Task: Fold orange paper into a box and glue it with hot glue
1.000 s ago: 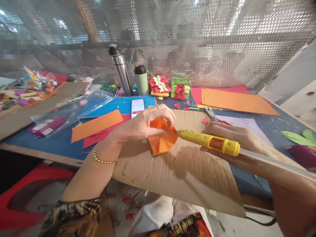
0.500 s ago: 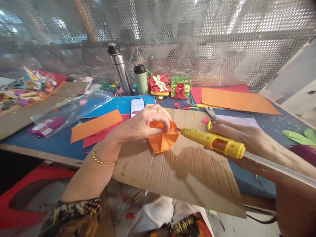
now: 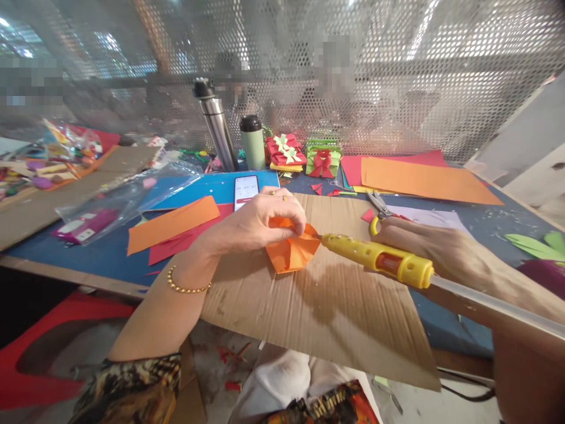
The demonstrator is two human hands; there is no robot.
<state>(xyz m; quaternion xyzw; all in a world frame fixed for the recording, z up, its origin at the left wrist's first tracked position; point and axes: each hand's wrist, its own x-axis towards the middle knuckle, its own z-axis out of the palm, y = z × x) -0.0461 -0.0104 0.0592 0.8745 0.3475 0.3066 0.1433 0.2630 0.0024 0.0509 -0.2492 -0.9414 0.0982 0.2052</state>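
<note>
Paper [image 3: 293,258] was pinched in L hand [image 3: 269,219], glue gun [image 3: 377,258] gripped in R hand [image 3: 419,238], nozzle [image 3: 325,239] at paper's 3 o'clock; steadiness prob. mattered.

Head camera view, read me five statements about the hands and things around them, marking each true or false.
1. The left hand holds folded orange paper. True.
2. The right hand holds a yellow glue gun. True.
3. The scissors lie by the left hand. False: the scissors lie by the right hand.
4. The steel flask stands left of the light green tumbler in the picture. True.
5. The glue gun's nozzle points away from the orange paper. False: it points toward it.
</note>
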